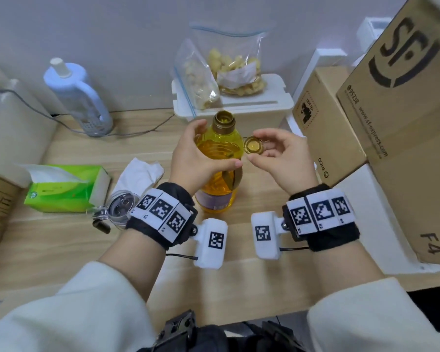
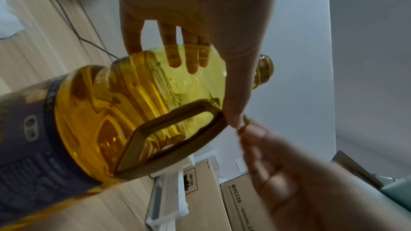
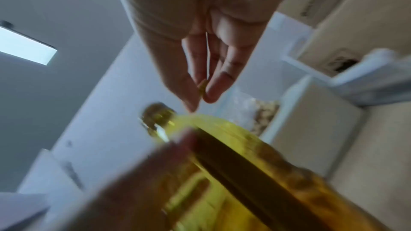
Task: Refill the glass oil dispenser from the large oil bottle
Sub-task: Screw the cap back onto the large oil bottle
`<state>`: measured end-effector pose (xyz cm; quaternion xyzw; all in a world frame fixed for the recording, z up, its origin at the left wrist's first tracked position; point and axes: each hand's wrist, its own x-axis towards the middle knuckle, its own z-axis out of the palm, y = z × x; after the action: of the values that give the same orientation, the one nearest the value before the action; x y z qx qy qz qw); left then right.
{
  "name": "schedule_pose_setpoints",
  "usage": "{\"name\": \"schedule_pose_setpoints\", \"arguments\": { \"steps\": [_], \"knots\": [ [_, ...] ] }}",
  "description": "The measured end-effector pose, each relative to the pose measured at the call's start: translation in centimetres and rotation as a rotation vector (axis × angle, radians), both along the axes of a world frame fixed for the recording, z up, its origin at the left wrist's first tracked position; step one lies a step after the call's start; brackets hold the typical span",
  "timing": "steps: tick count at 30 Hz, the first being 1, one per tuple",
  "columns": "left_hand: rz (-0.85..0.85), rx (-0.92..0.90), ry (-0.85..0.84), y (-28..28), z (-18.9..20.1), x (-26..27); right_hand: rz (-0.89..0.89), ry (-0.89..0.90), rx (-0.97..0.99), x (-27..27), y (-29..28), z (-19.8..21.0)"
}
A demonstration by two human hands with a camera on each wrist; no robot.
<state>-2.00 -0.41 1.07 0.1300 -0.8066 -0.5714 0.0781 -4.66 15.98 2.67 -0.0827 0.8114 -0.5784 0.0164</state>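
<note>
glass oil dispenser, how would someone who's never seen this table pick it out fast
Start at the big yellow plastic oil bottle standing mid-table, gripped by the left hand. Look left and nearer, just in front of the green tissue pack: the clear glass oil dispenser sits there, partly hidden by the left wrist. It is the only see-through, colourless container, with a black part at its side.

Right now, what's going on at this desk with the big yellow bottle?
A person is getting ready to refill a glass oil dispenser. Their left hand grips the large oil bottle, which stands upright on the wooden table with its mouth uncovered. Their right hand pinches the bottle's gold cap just beside the neck. The dispenser sits near the left wrist, next to a green tissue pack. No oil is being poured.
</note>
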Motion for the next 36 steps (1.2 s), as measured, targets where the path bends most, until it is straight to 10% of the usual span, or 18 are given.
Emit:
{"name": "schedule_pose_setpoints", "arguments": {
  "steps": [21, 36],
  "knots": [
    [-0.208, -0.029, -0.071, -1.4, 1.2, -1.2, 0.448, 0.235, 0.681, -3.2, -5.1, 9.3],
    [-0.246, -0.027, -0.064, -1.8, 0.8, -1.4, 0.398, 0.265, 0.698, -2.7, -5.0, 9.7]
  ]
}}
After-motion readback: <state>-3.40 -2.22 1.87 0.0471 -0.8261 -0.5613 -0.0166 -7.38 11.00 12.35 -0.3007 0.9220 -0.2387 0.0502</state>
